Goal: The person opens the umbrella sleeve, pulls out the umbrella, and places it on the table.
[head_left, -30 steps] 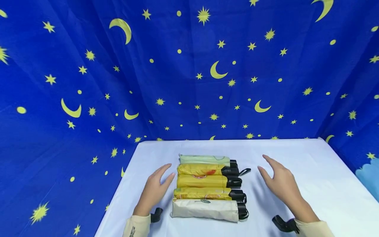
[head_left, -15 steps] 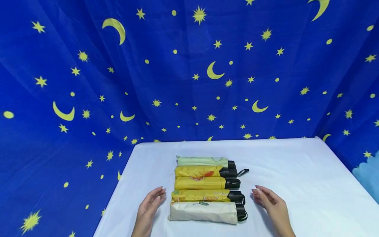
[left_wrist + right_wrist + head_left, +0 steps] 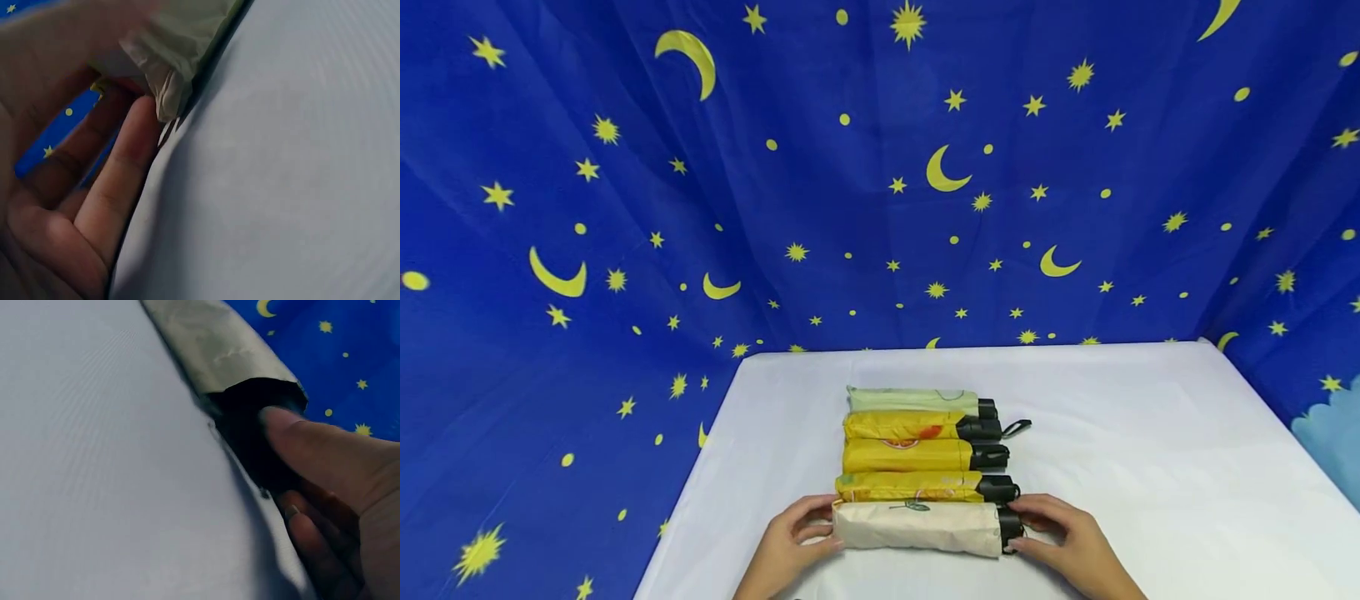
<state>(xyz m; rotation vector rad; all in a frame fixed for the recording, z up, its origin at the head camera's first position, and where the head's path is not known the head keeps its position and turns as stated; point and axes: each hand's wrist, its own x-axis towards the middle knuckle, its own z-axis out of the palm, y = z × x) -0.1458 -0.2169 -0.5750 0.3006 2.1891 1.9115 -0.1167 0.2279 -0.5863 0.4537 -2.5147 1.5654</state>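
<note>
A cream folding umbrella (image 3: 917, 528) with a leaf print lies nearest the front of a row of folded umbrellas. My left hand (image 3: 793, 542) grips its cloth end, fingers behind and thumb in front. At the other end, my right hand (image 3: 1067, 537) pinches the black handle (image 3: 250, 440) between thumb and fingers. In the left wrist view, the fingers (image 3: 112, 190) meet the gathered cloth tip. Just behind it lies a yellow umbrella (image 3: 902, 486) with a fruit print, its black handle pointing right.
Two more yellow umbrellas (image 3: 902, 456) and a pale green umbrella (image 3: 913, 402) lie farther back in the row, handles to the right. One has a wrist strap (image 3: 1017, 428) sticking out. A white cloth covers the table (image 3: 1120, 417); a blue star-and-moon curtain (image 3: 865, 208) surrounds it.
Both hands have come down and inward from either side of the row and now hold the two ends of the cream umbrella. The umbrellas keep their arrangement.
</note>
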